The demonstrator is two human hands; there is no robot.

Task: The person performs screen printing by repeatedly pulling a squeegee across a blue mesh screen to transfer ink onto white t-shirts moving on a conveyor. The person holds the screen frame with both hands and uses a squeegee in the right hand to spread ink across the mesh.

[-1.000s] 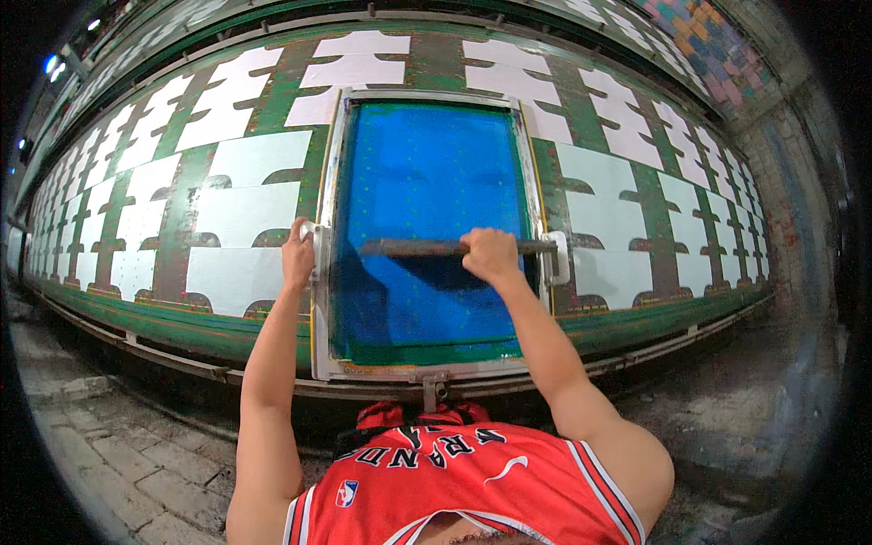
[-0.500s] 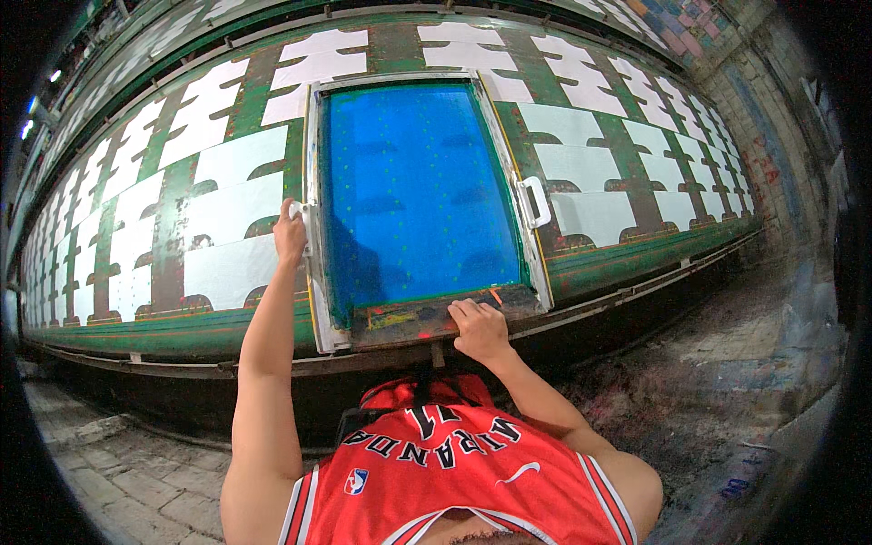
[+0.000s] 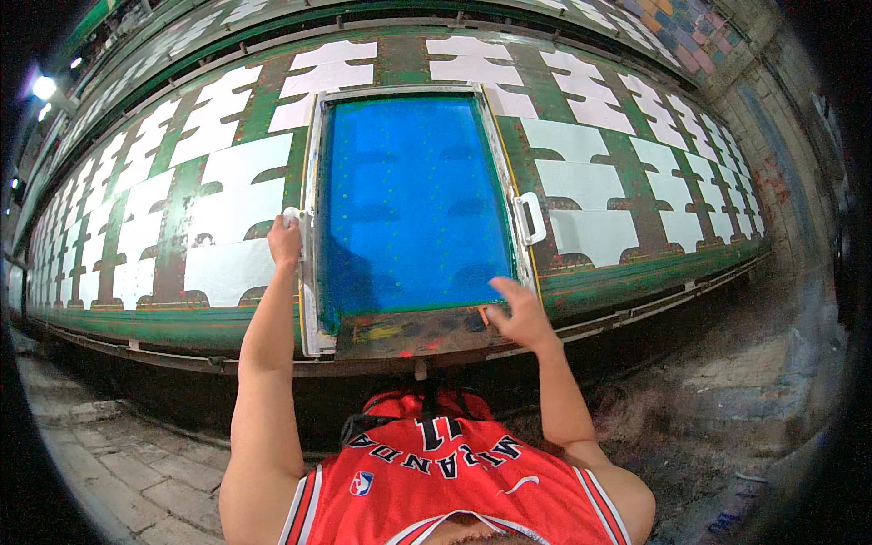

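A framed printing screen with a blue mesh and pale border lies on the long sloping green table. My left hand is closed round the white handle on the screen's left side. A dark, paint-stained squeegee bar lies along the screen's near end. My right hand, slightly blurred, is open with fingers apart over the right end of that bar, below the right-side white handle. Pale cut fabric pieces are laid in rows on both sides of the screen.
A parallel table with more pale pieces runs behind. A brick wall, partly painted in coloured blocks, stands at the right. A metal rail edges the table above a paved floor. Lamps glow at upper left.
The squeegee bar has moved from mid-screen to the near end. My right hand has let go of it and shifted right. My left hand still holds the handle.
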